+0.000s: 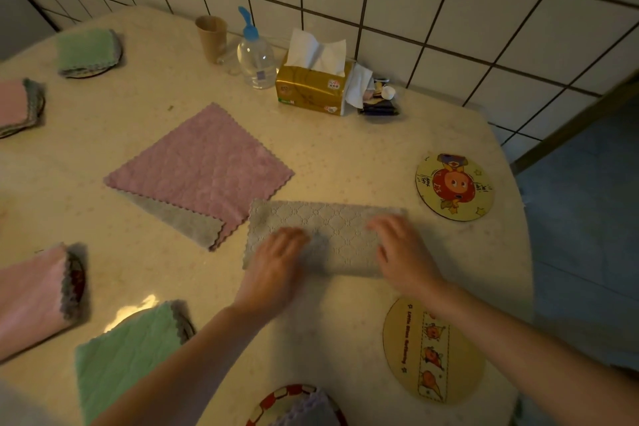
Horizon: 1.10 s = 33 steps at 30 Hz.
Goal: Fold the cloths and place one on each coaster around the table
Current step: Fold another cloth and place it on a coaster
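Grey cloth (332,235), folded strip, long axis left-right under both hands

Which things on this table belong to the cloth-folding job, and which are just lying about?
Job:
grey cloth under both hands
pink cloth, unfolded
two bare coasters
folded cloths on coasters, e.g. green cloth

Lying about:
paper cup
bottle
tissue pack

We see red Chinese characters on the gold tissue pack (313,90), too small to read, and vertical lettering on the near coaster (432,349), too blurred to read.
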Motion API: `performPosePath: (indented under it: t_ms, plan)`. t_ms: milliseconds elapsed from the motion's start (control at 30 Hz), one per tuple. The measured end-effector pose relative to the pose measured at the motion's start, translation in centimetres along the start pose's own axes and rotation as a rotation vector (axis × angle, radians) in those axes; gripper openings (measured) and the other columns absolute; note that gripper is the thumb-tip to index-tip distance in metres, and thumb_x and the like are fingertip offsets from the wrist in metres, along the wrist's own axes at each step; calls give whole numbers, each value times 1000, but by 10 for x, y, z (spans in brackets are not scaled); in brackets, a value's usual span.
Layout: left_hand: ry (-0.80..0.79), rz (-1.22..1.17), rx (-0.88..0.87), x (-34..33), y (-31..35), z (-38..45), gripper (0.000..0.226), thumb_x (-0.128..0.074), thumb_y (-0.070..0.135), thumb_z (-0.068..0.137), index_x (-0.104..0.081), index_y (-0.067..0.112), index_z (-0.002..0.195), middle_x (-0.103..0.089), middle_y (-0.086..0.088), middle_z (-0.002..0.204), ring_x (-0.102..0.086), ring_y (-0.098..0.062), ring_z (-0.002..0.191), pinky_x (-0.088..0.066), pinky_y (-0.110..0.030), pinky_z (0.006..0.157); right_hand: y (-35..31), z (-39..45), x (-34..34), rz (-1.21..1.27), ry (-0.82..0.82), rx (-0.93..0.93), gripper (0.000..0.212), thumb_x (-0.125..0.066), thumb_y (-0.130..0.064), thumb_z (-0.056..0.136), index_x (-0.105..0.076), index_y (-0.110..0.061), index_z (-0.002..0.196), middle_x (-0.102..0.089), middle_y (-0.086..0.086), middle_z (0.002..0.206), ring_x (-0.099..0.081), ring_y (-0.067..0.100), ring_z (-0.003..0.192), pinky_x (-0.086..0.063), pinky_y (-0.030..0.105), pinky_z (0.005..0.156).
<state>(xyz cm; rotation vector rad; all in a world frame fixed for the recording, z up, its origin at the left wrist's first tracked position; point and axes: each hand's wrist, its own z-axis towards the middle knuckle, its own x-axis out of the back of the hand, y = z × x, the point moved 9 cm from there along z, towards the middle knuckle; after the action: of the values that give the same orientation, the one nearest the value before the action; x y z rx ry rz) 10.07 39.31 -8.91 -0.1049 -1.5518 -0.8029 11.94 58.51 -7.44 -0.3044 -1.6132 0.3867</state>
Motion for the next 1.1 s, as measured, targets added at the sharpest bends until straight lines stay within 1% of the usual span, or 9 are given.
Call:
performPosePath:
  t_ms: [67,133,267,333,467,633,833,1000,1100]
  plan:
    - [-189,92,-176,-33,23,-22,58,-48,29,88,-37,19,144,-35,0,151,-27,-23,142,-25,-44,115,-24,-24,-23,-107,-104,181,52,-56,3,83,-49,-16,131,-47,0,136,-41,18,128,-39,32,106]
    - [-282,148,-169,-52,17,-37,62,-37,40,92,-23,24,150,-18,5,158,-10,-19,147,-14,-41,116,-30,-44,-40,-232,-175,288,70,-73,7,64,-53,-14,127,-54,1,130,-51,21,121,-49,34,97]
    - [-304,180,-142,-54,-4,-54,59,-29,44,98,-12,28,152,-6,8,160,1,-16,147,-4,-38,116,-11,-58,-43,-349,-233,299,96,-83,7,33,-57,-14,123,-59,-1,123,-59,17,113,-39,25,94]
    - [-293,177,-93,-47,-19,-62,56,-27,43,99,-15,28,152,-8,8,159,-2,-15,147,-7,-37,116,-8,-57,-41,-393,-237,297,96,-86,1,29,-60,-17,120,-60,-2,119,-60,16,107,-45,21,88]
    - [-280,160,-31,-34,-41,-69,55,-23,43,99,-21,25,151,-15,6,158,-11,-15,147,-11,-33,116,-13,-52,-43,-405,-300,314,77,-65,5,64,-41,-18,134,-44,6,133,-42,26,121,-39,36,98]
    - [-278,132,-3,-32,-41,-64,58,-10,49,98,-30,26,148,-24,4,156,-17,-15,145,-18,-32,117,-6,-43,-48,-507,-328,266,84,-81,-3,41,-46,-21,116,-56,8,107,-54,28,94,-50,38,75]
    - [-259,152,-6,-25,-37,-59,65,-2,50,97,-40,23,143,-39,-1,150,-34,-21,139,-30,-40,112,-9,-34,-33,-471,-245,293,69,-81,0,46,-55,-16,107,-60,2,97,-57,19,84,-50,29,65]
    - [-267,117,-40,-20,-41,-50,46,-35,36,95,-52,20,134,-46,-2,144,-39,-22,136,-42,-42,106,-20,-56,-19,-362,-258,346,55,-70,11,58,-54,-17,103,-56,-2,102,-53,15,90,-52,24,68]
    - [-234,65,-12,-17,-21,-47,50,-55,27,91,-46,18,139,-38,-3,150,-28,-24,141,-32,-43,113,-29,-86,-24,-223,-265,345,51,-61,11,71,-54,-19,112,-53,-6,109,-51,12,97,-53,25,73]
